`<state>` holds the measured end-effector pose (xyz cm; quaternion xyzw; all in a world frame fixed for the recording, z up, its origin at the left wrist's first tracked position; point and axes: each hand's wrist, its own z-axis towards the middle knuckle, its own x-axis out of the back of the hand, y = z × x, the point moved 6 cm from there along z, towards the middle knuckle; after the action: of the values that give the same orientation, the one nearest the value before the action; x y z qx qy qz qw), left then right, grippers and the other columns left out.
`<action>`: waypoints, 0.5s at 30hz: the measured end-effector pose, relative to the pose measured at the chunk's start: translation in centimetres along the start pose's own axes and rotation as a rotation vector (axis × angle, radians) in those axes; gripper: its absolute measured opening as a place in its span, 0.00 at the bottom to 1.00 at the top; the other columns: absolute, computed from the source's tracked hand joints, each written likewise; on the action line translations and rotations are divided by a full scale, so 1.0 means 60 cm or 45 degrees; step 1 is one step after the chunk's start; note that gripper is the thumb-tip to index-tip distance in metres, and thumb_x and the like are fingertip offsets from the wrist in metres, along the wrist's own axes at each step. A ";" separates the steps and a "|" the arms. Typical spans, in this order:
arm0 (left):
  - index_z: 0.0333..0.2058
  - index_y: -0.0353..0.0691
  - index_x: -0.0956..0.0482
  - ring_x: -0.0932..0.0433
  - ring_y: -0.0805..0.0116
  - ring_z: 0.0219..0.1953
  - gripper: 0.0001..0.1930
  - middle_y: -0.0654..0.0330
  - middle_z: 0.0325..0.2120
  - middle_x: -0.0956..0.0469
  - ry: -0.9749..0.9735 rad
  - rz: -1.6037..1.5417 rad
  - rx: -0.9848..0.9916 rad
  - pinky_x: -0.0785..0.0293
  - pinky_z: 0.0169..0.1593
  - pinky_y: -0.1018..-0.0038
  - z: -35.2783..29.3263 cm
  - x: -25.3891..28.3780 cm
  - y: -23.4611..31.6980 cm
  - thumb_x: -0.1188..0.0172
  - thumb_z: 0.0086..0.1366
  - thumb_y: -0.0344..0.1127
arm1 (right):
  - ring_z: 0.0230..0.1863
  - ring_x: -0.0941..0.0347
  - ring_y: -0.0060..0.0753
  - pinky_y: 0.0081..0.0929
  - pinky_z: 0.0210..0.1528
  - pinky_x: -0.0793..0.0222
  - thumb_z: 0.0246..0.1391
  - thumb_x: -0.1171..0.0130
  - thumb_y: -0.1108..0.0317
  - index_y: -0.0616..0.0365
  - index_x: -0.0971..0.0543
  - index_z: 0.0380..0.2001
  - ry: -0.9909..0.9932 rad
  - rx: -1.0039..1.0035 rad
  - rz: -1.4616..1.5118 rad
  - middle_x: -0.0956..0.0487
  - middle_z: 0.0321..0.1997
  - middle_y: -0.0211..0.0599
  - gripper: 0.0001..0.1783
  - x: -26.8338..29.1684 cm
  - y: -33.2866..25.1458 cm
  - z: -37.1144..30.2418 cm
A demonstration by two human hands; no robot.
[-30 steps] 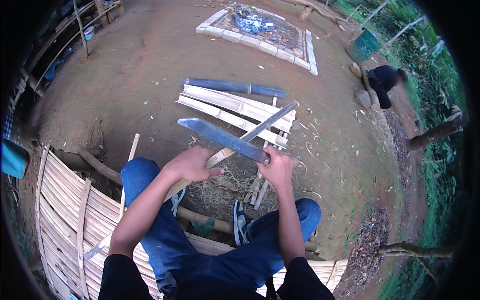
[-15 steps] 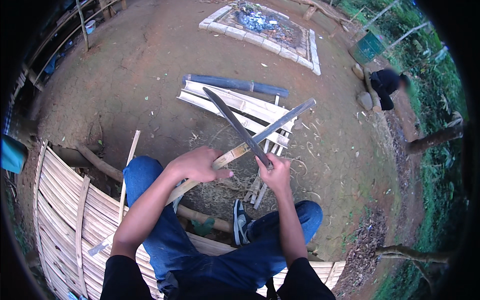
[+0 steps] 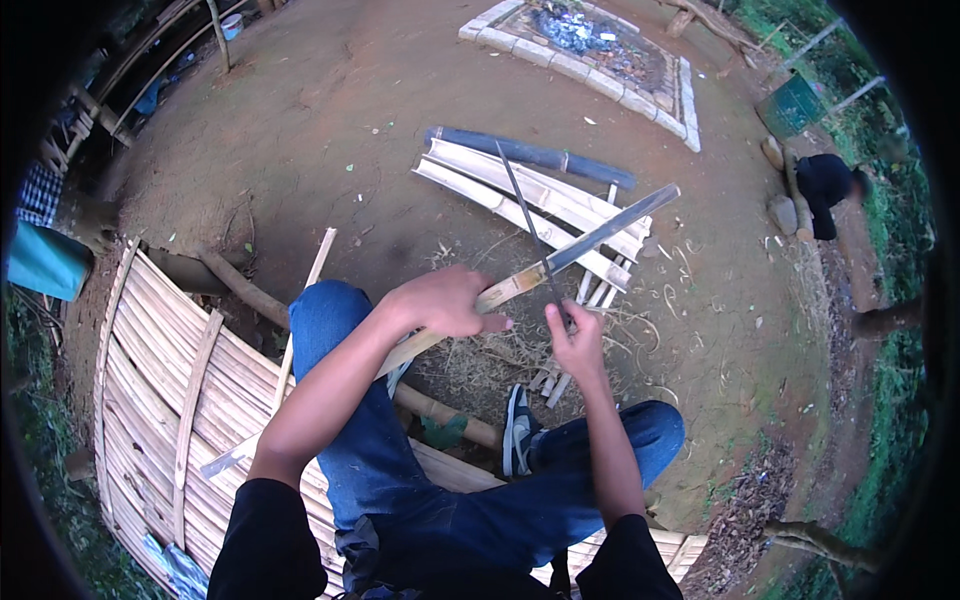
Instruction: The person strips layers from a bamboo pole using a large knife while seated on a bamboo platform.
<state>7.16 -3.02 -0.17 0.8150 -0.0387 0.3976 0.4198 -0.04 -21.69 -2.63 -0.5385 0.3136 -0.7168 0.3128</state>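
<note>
My left hand (image 3: 445,303) is closed around a long split bamboo strip (image 3: 615,225). The strip slants from beside my left thigh up to the right; its far part has a dark skin and the part near my hand is pale. In my right hand (image 3: 577,340) is a machete (image 3: 519,193), its handle hidden by my fingers. The long dark blade points up and away to the left, seen almost edge-on, and crosses the strip just beyond my left hand. The right thumb stands up along the handle side.
Pale split bamboo halves (image 3: 440,180) and a dark bamboo pole (image 3: 490,143) lie ahead, with curled shavings (image 3: 650,335) around. I sit on a bamboo-slat bench (image 3: 150,350). Farther off are a stone-edged fire pit (image 3: 570,68), a green drum (image 3: 790,105) and a crouching person (image 3: 825,185).
The view has swung left, so the scene sits farther right. The machete has turned from showing its broad side to nearly edge-on, still crossing the strip. Both hands keep their holds.
</note>
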 end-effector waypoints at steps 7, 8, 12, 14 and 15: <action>0.46 0.25 0.24 0.21 0.41 0.41 0.33 0.34 0.32 0.21 0.002 0.099 0.013 0.26 0.49 0.57 0.004 -0.009 -0.006 0.37 0.57 0.55 | 0.28 0.23 0.55 0.43 0.29 0.31 0.53 0.36 0.57 0.62 0.24 0.24 -0.157 -0.041 -0.345 0.23 0.22 0.50 0.18 -0.006 0.000 0.001; 0.46 0.25 0.24 0.21 0.41 0.41 0.33 0.34 0.32 0.21 0.004 0.110 -0.003 0.26 0.49 0.57 0.007 -0.013 -0.006 0.37 0.57 0.55 | 0.28 0.22 0.54 0.43 0.29 0.30 0.52 0.35 0.55 0.61 0.24 0.24 -0.174 -0.039 -0.401 0.22 0.22 0.49 0.18 -0.006 0.001 0.001; 0.47 0.30 0.24 0.22 0.42 0.46 0.28 0.38 0.39 0.21 0.115 -0.013 -0.072 0.27 0.51 0.56 0.005 -0.013 -0.014 0.38 0.60 0.51 | 0.27 0.22 0.51 0.42 0.29 0.28 0.48 0.32 0.51 0.58 0.23 0.23 -0.119 0.023 -0.539 0.21 0.22 0.44 0.20 0.012 -0.018 0.007; 0.46 0.31 0.23 0.20 0.52 0.38 0.26 0.45 0.35 0.19 0.250 -0.122 -0.141 0.26 0.44 0.60 0.008 -0.007 -0.014 0.41 0.64 0.52 | 0.28 0.21 0.51 0.43 0.31 0.28 0.46 0.30 0.52 0.57 0.25 0.30 -0.150 -0.023 -0.516 0.20 0.24 0.43 0.21 0.018 -0.015 0.011; 0.46 0.31 0.22 0.20 0.55 0.36 0.26 0.46 0.33 0.19 0.235 -0.196 -0.059 0.26 0.42 0.62 0.013 -0.007 -0.023 0.42 0.65 0.52 | 0.28 0.21 0.51 0.43 0.31 0.27 0.45 0.30 0.52 0.56 0.25 0.33 -0.156 -0.088 -0.485 0.20 0.24 0.44 0.22 0.024 -0.015 0.010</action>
<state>7.92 -2.81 -1.62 0.7655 0.0536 0.4367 0.4695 0.10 -22.32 -0.97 -0.6410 0.2109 -0.7178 0.1715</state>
